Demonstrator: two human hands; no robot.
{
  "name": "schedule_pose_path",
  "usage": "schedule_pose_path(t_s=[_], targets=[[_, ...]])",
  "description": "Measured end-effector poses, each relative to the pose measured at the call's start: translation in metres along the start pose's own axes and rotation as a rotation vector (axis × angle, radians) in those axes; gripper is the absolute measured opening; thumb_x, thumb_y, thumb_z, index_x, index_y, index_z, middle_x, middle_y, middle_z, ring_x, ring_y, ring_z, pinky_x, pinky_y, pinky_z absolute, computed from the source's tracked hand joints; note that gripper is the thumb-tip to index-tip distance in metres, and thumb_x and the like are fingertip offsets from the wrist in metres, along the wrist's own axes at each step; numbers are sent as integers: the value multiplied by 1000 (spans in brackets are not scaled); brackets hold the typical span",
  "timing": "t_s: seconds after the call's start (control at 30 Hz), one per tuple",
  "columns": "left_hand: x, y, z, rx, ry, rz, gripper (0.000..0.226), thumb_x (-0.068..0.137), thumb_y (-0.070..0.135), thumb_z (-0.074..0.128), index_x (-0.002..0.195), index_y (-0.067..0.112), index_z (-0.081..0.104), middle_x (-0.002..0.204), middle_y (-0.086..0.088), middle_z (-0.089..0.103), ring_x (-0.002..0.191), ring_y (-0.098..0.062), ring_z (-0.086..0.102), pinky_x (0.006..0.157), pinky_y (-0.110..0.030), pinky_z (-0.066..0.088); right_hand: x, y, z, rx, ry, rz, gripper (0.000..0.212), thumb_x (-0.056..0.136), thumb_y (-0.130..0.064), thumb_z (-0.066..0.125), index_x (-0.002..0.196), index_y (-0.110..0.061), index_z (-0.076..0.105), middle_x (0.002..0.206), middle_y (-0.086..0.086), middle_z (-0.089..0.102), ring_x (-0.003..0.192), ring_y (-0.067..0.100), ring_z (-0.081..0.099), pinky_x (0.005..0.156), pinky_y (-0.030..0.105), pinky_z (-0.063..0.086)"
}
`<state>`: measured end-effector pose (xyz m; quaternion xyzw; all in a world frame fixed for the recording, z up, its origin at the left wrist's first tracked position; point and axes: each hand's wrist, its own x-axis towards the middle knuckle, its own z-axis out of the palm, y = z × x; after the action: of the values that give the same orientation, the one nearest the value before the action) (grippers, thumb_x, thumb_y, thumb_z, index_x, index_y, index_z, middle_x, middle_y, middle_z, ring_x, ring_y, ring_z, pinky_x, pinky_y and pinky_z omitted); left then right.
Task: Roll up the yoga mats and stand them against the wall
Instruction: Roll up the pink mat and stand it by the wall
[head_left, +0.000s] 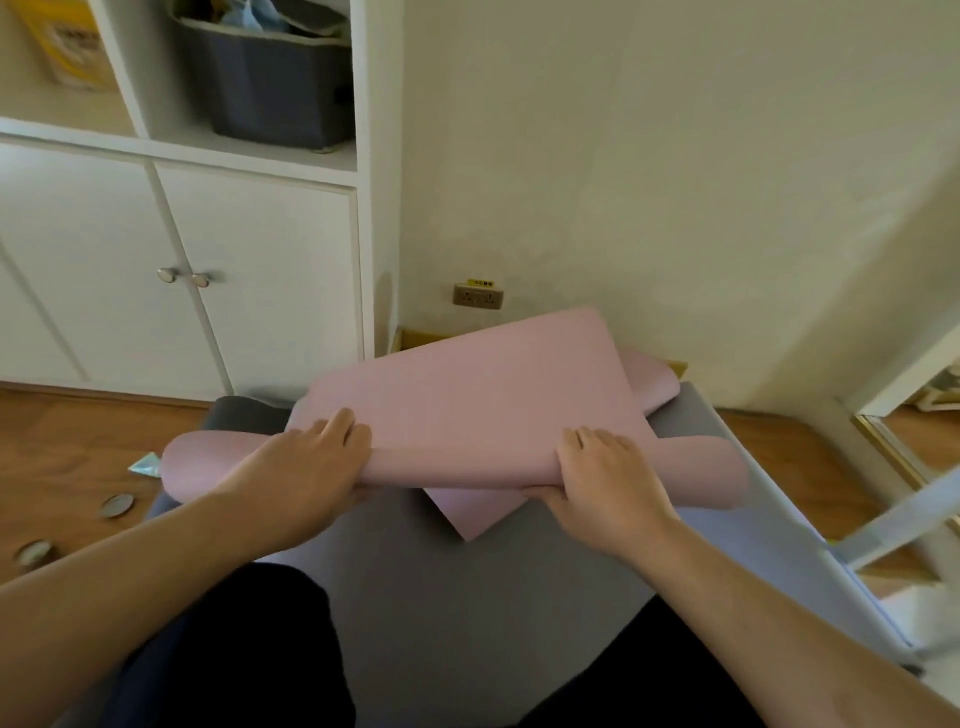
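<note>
Mid-roll: my left hand (317, 457) and right hand (602, 473) grip the pink mat (467, 395), apparently skewed; next, square it

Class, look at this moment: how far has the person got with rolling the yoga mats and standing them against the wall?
Done: nothing finished; no mat stands at the wall. In hand: the left hand and right hand grip the roll of the pink mat, whose far part is still unrolled. Left: finish that roll, roll the grey mat lying flat beneath, then stand both up.
</note>
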<state>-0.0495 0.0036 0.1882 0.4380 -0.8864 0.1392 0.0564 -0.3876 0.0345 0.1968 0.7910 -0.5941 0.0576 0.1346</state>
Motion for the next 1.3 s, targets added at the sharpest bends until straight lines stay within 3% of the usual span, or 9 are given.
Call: schedule_pose_path(t_s=[0.1,0.2,0.47,0.6,0.77,0.97,1.07,1.2,1.3], targets=[[11,18,-6,37,-99,-51,64,97,77,35,122,20,51,119,-2,54,94,-18,60,82,-31,51,-6,5,5,-5,30,42,50,84,-60,77,87,-15,56,83,7,62,73,32,62,62,41,45],[20,32,-5,6,32,1,59,103,67,30,121,16,55,113,-5,58,95,-24,59,92,-41,54,-9,6,4,79,20,99,50,90,-63,71,92,-18,49,94,6,59,86,30,60,69,40,43],[33,49,26,4,87,-166,32,99,41,66,94,10,59,87,-10,57,72,-24,53,66,-41,56,-3,-3,11,20,61,121,61,80,-62,81,90,-16,43,87,6,54,79,28,52,72,43,49],[30,47,28,-22,-68,-193,40,106,58,43,105,19,51,96,-1,60,79,-19,59,78,-37,58,-7,-9,22,59,53,108,65,78,-64,81,90,-17,37,86,4,46,78,24,45,70,39,46],[23,51,26,-13,-209,-247,61,99,78,30,110,21,49,103,1,62,85,-18,63,78,-33,55,-5,-12,18,105,-93,78,58,93,-76,33,93,-18,35,95,1,46,87,25,46,80,39,40],[19,34,20,-104,-353,-173,60,94,84,29,105,28,49,102,8,68,85,-13,66,82,-30,55,-3,-6,7,114,-382,34,52,98,-74,48,100,-23,35,108,-1,60,100,27,61,78,42,45],[14,33,21,-106,-390,-146,65,82,87,15,100,30,40,102,9,65,81,-12,59,78,-27,48,-3,-1,9,104,-404,29,57,94,-81,48,96,-25,36,104,-3,61,96,25,60,72,40,37],[14,34,25,-60,-358,-132,54,95,83,29,97,31,44,90,12,56,77,-9,57,72,-23,43,-5,-1,14,43,-344,81,66,84,-92,46,88,-27,40,98,-6,61,89,22,54,74,39,36],[15,33,32,-53,-349,-152,59,94,84,34,103,29,53,92,11,58,78,-9,59,73,-24,46,-5,-4,18,5,-355,113,76,77,-95,51,101,-23,50,111,-2,63,106,26,58,86,42,45]])
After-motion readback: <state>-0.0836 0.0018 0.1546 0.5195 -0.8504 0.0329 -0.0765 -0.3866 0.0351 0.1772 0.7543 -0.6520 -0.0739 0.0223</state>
